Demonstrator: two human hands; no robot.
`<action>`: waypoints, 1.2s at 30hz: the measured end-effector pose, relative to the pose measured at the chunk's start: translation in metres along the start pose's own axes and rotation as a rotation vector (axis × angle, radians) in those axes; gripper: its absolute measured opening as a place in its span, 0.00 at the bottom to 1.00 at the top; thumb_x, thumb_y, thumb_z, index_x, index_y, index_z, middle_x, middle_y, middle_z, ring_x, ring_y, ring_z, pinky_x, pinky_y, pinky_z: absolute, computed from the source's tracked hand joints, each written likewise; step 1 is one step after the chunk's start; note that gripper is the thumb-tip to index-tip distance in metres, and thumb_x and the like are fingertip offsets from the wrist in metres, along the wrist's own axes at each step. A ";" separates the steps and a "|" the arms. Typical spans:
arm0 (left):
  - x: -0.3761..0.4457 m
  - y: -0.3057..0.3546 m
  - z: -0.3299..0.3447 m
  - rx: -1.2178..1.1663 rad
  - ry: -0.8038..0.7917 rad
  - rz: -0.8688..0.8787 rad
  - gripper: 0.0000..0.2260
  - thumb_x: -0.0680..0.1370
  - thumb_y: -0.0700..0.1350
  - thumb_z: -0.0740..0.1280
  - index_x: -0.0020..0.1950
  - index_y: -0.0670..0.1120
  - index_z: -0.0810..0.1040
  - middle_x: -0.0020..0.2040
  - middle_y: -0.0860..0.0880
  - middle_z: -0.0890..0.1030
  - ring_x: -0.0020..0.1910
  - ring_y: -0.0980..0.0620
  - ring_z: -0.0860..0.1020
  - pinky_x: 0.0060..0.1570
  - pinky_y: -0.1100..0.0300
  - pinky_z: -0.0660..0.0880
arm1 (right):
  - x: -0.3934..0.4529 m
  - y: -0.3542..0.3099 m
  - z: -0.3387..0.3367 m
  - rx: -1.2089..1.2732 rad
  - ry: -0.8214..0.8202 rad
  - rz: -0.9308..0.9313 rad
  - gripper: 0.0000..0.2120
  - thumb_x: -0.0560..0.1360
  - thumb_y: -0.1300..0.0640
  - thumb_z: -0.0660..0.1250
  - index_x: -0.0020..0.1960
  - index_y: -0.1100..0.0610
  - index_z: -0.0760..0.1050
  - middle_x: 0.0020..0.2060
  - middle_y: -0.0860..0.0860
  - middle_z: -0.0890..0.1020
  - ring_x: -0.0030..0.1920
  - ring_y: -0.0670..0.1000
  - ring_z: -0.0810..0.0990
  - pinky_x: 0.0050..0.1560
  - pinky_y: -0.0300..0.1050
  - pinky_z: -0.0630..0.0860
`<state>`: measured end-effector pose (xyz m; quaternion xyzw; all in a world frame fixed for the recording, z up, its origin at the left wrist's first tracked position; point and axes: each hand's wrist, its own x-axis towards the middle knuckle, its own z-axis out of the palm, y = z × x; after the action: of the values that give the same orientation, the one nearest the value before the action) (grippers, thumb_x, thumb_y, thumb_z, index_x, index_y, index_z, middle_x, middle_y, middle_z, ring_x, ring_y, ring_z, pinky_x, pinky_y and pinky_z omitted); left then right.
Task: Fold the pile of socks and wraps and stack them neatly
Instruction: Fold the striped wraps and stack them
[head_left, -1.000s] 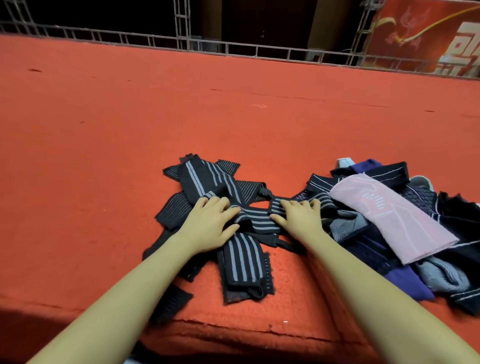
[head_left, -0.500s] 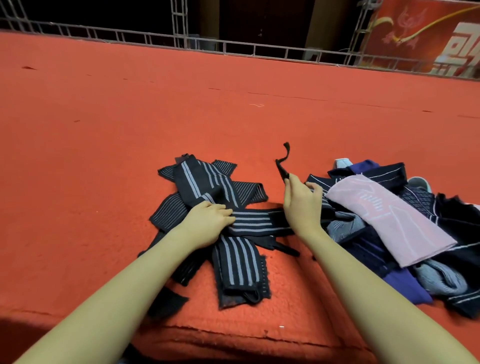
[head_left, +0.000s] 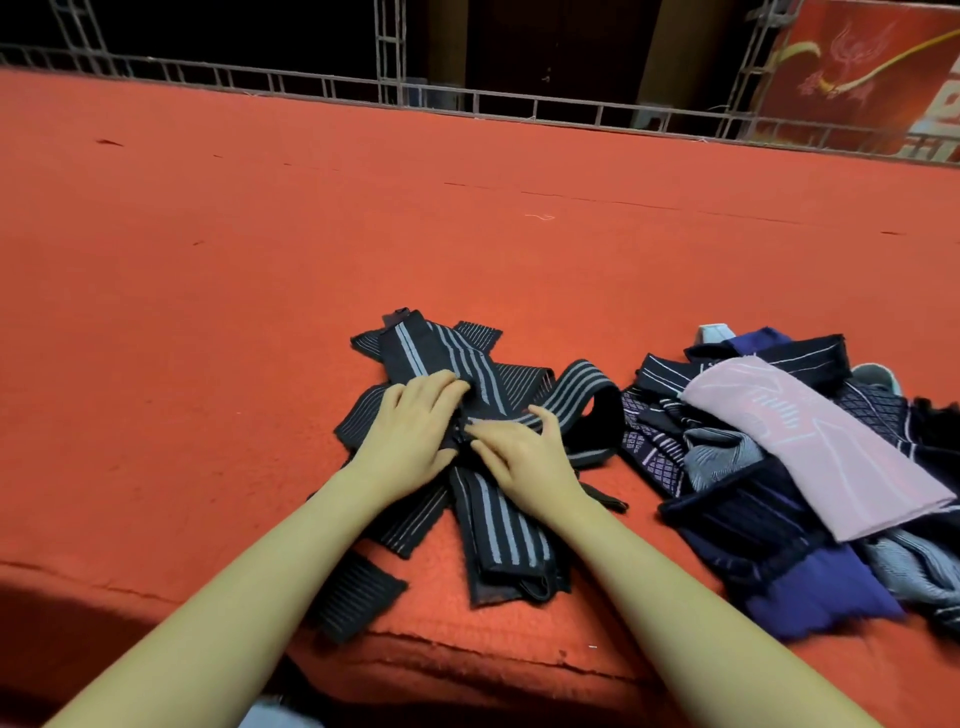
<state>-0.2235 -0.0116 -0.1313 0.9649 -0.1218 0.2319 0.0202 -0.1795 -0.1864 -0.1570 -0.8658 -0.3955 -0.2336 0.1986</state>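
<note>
Right hand (head_left: 524, 457) moved onto striped wrap (head_left: 566, 400), left hand (head_left: 415, 431)

Sock pile (head_left: 810, 467) cut off at right edge; banner (head_left: 872, 67) too

Surface (head_left: 260, 260): orange-red felt-like covering, uniform, a few dark flecks.

Striped wraps (head_left: 498, 540): black ground with pale grey lengthwise stripes; some pieces carry broad stripes, others fine close pinstripes.

Looped wrap (head_left: 576, 387): black with grey bands.

Pink cloth (head_left: 810, 447): pale pink, faint lighter line pattern.

Purple piece (head_left: 810, 592): solid deep violet-blue.

Diamond-pattern sock (head_left: 649, 441): dark navy with a pale lattice.

Grey sock (head_left: 717, 457): light grey, soft heathered streaks.

Dark band (head_left: 769, 356): navy-black with a thin white line.

Railing (head_left: 467, 98): grey metal.

Banner (head_left: 872, 78): red, with yellow and pale markings.
</note>
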 end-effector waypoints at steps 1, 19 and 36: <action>0.000 0.001 0.001 0.008 -0.021 0.032 0.35 0.58 0.45 0.79 0.64 0.43 0.74 0.63 0.45 0.75 0.60 0.45 0.74 0.53 0.49 0.71 | -0.001 0.001 -0.002 0.017 -0.096 0.021 0.20 0.78 0.47 0.52 0.58 0.52 0.80 0.56 0.45 0.82 0.58 0.45 0.79 0.67 0.57 0.53; 0.037 0.058 0.007 0.249 -0.240 -0.080 0.19 0.83 0.53 0.52 0.46 0.44 0.78 0.45 0.48 0.80 0.50 0.47 0.76 0.62 0.53 0.60 | -0.023 0.074 -0.051 -0.412 0.104 0.628 0.17 0.76 0.49 0.63 0.53 0.63 0.77 0.58 0.59 0.77 0.57 0.62 0.73 0.56 0.54 0.56; 0.049 0.084 0.039 -0.029 -0.641 -0.025 0.23 0.82 0.61 0.42 0.77 0.61 0.44 0.79 0.53 0.45 0.77 0.48 0.41 0.74 0.45 0.38 | -0.044 0.078 -0.046 -0.410 -0.144 0.776 0.33 0.79 0.38 0.41 0.72 0.58 0.65 0.75 0.59 0.59 0.75 0.57 0.53 0.69 0.56 0.44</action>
<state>-0.1845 -0.1077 -0.1457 0.9898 -0.1135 -0.0861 -0.0029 -0.1556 -0.2841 -0.1572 -0.9857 0.0003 -0.1545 0.0678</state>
